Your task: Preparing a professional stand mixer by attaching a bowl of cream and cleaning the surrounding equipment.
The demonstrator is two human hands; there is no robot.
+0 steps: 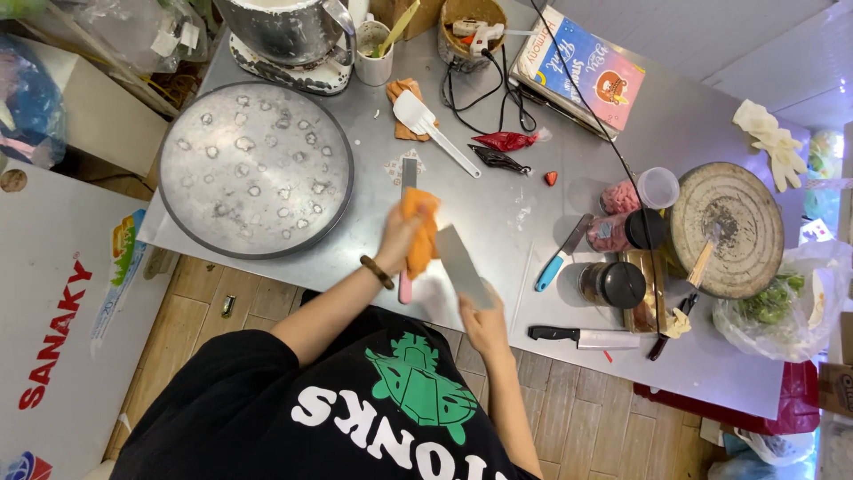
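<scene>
My left hand [397, 238] grips an orange cloth [421, 229] and presses it against the flat of a cleaver blade [462, 267]. My right hand [485, 325] holds that cleaver at its lower end, over the front edge of the steel table [498, 209]; its handle is hidden in my fist. Under the cloth a pink-handled tool [405, 286] lies on the table, its metal blade [409, 172] pointing away from me. A brown bead bracelet [377, 272] sits on my left wrist.
A big round metal tray [256, 169] fills the table's left. A white spatula [433, 131], a blue-handled knife [558, 260], a black-handled knife [579, 337], dark-lidded jars [615, 284] and a round wooden chopping block [730, 228] lie to the right. A mixer bowl [284, 27] stands at the back.
</scene>
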